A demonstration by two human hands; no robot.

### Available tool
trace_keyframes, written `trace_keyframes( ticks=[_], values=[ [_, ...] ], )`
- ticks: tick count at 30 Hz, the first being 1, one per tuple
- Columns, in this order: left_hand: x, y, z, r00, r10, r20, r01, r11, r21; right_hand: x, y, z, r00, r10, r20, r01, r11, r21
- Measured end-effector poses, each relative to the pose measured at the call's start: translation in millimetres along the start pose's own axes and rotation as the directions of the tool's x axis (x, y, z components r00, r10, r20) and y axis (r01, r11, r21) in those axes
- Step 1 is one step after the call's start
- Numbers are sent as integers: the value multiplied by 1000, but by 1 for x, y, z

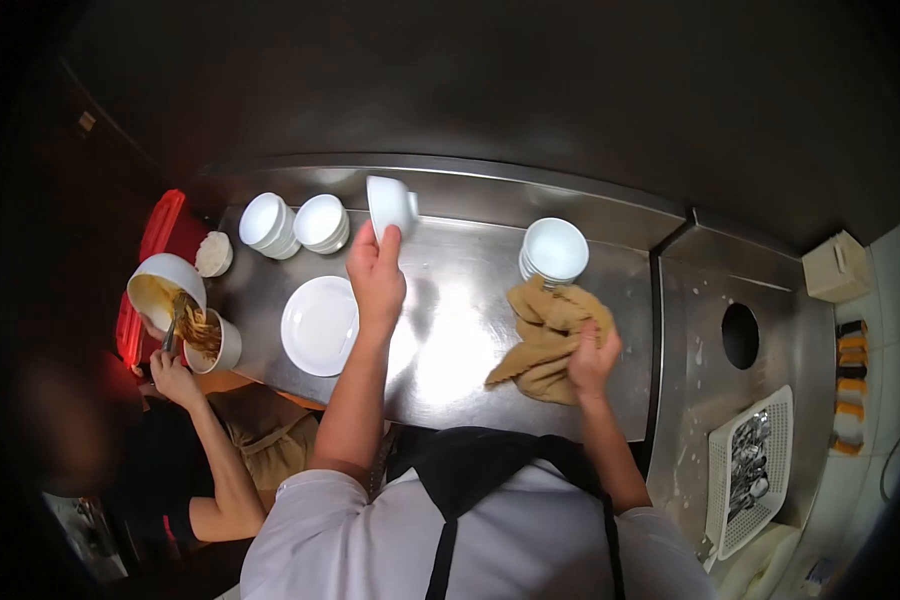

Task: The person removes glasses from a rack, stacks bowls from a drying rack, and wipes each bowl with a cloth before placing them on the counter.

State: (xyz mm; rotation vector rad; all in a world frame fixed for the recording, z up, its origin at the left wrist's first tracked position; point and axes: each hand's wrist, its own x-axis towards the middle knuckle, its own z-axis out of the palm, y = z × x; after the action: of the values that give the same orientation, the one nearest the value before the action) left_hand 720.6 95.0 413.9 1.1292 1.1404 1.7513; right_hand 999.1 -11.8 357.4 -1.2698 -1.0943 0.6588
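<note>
My left hand (377, 275) grips a white bowl (390, 205), tilted on its side above the steel counter (440, 385). In my right hand (592, 358) is a bunched tan cloth (548, 335), close in front of a stack of white bowls (555, 250). Left of my raised hand stand two more stacks of white bowls, one (321, 222) beside the other (267, 224). A round white plate (320, 325) lies on the counter, just left of my left forearm.
At the left, a co-worker's hand (173, 378) holds a utensil at a tilted bowl (160, 272) of food over another bowl (228, 345). A small bowl of rice (214, 255) and a red container (162, 225) are nearby. A basket of cutlery (778, 470) sits at the right.
</note>
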Motion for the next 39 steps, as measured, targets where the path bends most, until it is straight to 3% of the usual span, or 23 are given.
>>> trace_keyframes(
  ticks=[1, 2, 5, 7, 9, 12, 13, 16, 17, 19, 21, 22, 23, 25, 28, 29, 32, 33, 35, 36, 37, 38, 39],
  values=[
    [13, -5, -14, 994, 82, -68, -54, 940, 337, 4, -2, -3, 999, 12, -36, -10, 998, 56],
    [25, -15, -28, 979, 176, -104, -71, 770, 635, 7, -3, -7, 996, 49, -73, -40, 992, 122],
    [62, -65, -83, 900, 432, 56, -191, 275, 942, 17, -9, -17, 978, 129, -167, -71, 946, 315],
    [69, -68, -99, 923, 368, 117, -198, 191, 961, 20, -12, -24, 969, 145, -199, -46, 900, 433],
    [75, -74, -110, 934, 326, 144, -186, 99, 978, 21, -10, -34, 966, 131, -224, -29, 913, 408],
    [84, -75, -114, 974, 175, 143, -143, -16, 990, 25, -15, -45, 936, 138, -325, 20, 898, 439],
    [87, -74, -114, 994, 61, 94, -93, -10, 996, 28, -19, -49, 918, 147, -369, 42, 888, 457],
    [88, -78, -103, 998, 56, 36, -36, 7, 999, 40, -23, -69, 879, 169, -446, 103, 846, 523],
    [82, -83, -90, 963, 251, 100, -93, -40, 995, 43, -28, -72, 874, 156, -460, 126, 842, 525],
    [64, -62, -42, 954, 236, 187, -254, 297, 921, 48, -23, -78, 885, 179, -430, 83, 847, 524],
    [29, -64, 16, 888, 212, 407, -455, 520, 722, 51, -11, -64, 904, 199, -378, 13, 872, 490],
    [8, -65, 47, 851, 102, 516, -451, 645, 617, 51, -8, -54, 916, 207, -345, -22, 882, 471],
    [-11, -59, 75, 688, 300, 660, -697, 527, 487, 48, -6, -45, 933, 219, -287, -54, 871, 488],
    [-39, -65, 114, 554, 196, 809, -780, 462, 422, 40, -5, -31, 956, 242, -166, -125, 846, 518],
    [-39, -57, 141, 430, -358, 829, -752, 366, 548, 34, -5, -33, 974, 224, -44, -170, 841, 514],
    [-37, -51, 144, 408, -401, 820, -764, 342, 548, 34, -6, -35, 971, 236, -35, -178, 814, 552],
    [-30, -48, 150, 450, -406, 796, -692, 406, 598, 32, -10, -43, 928, 357, -104, -208, 731, 650],
    [-27, -51, 148, 469, -326, 821, -673, 471, 571, 30, -11, -45, 904, 402, -148, -215, 725, 655],
    [-29, -47, 147, 618, -184, 765, -465, 699, 544, 28, -14, -43, 845, 484, -229, -225, 710, 668],
    [-31, -37, 149, 690, -130, 712, -355, 796, 490, 24, -13, -40, 889, 408, -206, -231, 790, 568],
    [-38, -25, 147, 716, -242, 655, -105, 890, 443, 15, -11, -34, 926, 335, -172, -226, 859, 459],
    [-50, -20, 146, 717, -175, 675, -127, 919, 374, 9, -10, -27, 954, 269, -130, -211, 915, 344],
    [-65, -17, 145, 716, -112, 689, -145, 941, 304, 8, -26, -14, 998, -4, -70, -1, 998, -59]
  ],
)
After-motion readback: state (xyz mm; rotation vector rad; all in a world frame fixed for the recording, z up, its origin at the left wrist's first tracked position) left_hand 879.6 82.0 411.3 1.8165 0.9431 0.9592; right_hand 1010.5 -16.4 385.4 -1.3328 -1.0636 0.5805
